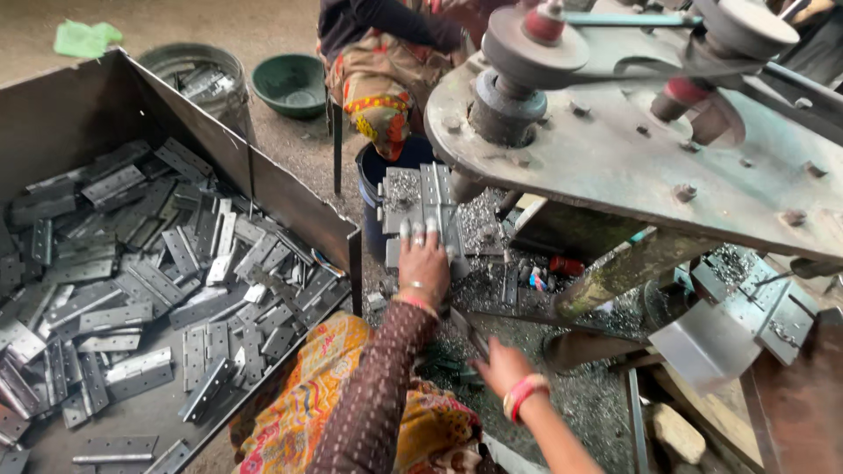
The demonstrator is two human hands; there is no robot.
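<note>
**Hands among the metal hinges**

The person sits low, next to a big grey machine (615,149). The left hand (423,263) reaches forward and lies flat on a grey metal hinge (432,204). The fingers are stretched out and press on the hinge's near end. They are not curled around it. The hinge sits on a small stack of hinges, on a bed of shiny metal chips (481,230), just under the edge of the machine. A flat hand like this likely keeps the hinge steady, or slides it into place.

The right hand (499,364) is lower and closer to the body. It looks partly open, and its fingers point down toward some dark things near the ground. I cannot tell if it has hold of anything, because that spot is dark and blurry.

On the left stands a wide metal tray (290,206) with tall sides. It is full of flat hinges (132,290) lying every which way. The tray is right beside the person's knee, so it seems easy to reach.

Farther back, another person (382,61) sits beside a blue bucket (376,175). A green bowl (290,85) and a round metal tub (198,79) with more metal pieces stand on the ground.
</note>
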